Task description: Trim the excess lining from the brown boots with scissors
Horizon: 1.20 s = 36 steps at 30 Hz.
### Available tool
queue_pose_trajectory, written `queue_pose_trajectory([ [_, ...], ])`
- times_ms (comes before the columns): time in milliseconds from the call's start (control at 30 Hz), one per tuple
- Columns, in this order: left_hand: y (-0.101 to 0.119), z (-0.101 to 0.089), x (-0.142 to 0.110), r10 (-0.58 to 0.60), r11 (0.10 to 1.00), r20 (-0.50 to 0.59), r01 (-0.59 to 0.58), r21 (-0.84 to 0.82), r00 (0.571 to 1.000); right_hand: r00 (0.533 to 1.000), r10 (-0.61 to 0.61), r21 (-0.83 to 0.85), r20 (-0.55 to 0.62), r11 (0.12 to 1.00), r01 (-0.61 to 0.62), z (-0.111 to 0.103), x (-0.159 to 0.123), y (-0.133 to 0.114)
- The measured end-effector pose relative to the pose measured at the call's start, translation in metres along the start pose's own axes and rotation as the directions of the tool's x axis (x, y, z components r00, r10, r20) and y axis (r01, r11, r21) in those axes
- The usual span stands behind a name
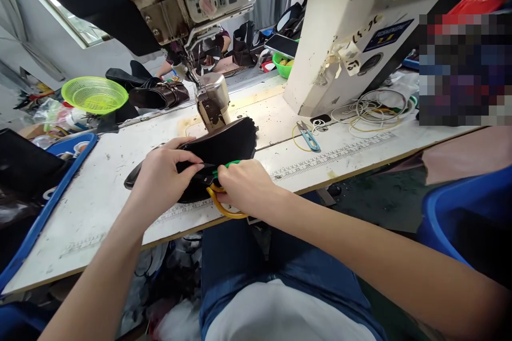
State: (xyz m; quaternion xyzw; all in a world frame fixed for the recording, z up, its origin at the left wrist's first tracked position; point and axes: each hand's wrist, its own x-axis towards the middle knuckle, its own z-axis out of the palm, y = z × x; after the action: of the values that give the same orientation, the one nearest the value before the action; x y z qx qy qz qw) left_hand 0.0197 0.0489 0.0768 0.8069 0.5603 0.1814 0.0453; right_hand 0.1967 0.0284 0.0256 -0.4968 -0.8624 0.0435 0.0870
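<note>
Pinching black piece (230,141) in left grip (160,173), over worktop (102,170), just beside machine post (216,98). Clamping scissors (226,212) by handles in right grip (250,186). To cut cleanly: hold material taut, snip shallow, watch left fingertips near blades.

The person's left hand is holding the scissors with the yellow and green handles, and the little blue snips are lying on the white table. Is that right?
Not quite: the head view shows the scissors in the right hand, not the left. The little blue snips are indeed lying on the white table.
</note>
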Motion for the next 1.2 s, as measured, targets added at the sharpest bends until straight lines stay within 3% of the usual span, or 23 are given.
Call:
queue_pose_trajectory([
  [100,-0.002,0.007,-0.018,0.056,0.996,-0.013,-0.055,0.065,0.998,0.998,0.011,0.022,0.059,1.0,-0.012,0.005,0.007,0.001],
  [200,-0.005,0.021,-0.049,0.145,0.928,-0.023,-0.128,0.349,0.989,0.994,0.011,0.034,0.106,0.999,-0.014,0.015,0.012,0.007],
  [267,-0.011,0.036,-0.067,0.134,0.876,-0.054,-0.093,0.472,0.989,0.992,-0.002,0.035,0.129,0.999,-0.003,0.018,0.015,0.014],
  [333,-0.02,0.051,-0.075,0.126,0.873,-0.142,-0.042,0.486,0.982,0.99,-0.019,0.023,0.143,1.0,0.015,0.017,0.017,0.025],
  [433,-0.033,0.068,-0.073,0.115,0.873,-0.254,0.025,0.487,0.96,0.989,-0.06,-0.029,0.138,0.998,0.064,0.009,0.016,0.043],
  [600,-0.033,0.074,-0.063,0.103,0.853,-0.232,0.035,0.52,0.967,0.981,-0.167,-0.132,0.103,0.975,0.18,-0.002,0.008,0.064],
  [767,-0.025,0.071,-0.063,0.104,0.824,-0.189,0.022,0.566,0.977,0.968,-0.247,-0.203,0.041,0.947,0.25,-0.001,0.009,0.064],
  [1200,-0.031,0.073,-0.062,0.102,0.869,-0.289,0.056,0.492,0.952,0.916,-0.397,-0.289,0.052,0.872,0.394,-0.018,0.032,0.06],
])
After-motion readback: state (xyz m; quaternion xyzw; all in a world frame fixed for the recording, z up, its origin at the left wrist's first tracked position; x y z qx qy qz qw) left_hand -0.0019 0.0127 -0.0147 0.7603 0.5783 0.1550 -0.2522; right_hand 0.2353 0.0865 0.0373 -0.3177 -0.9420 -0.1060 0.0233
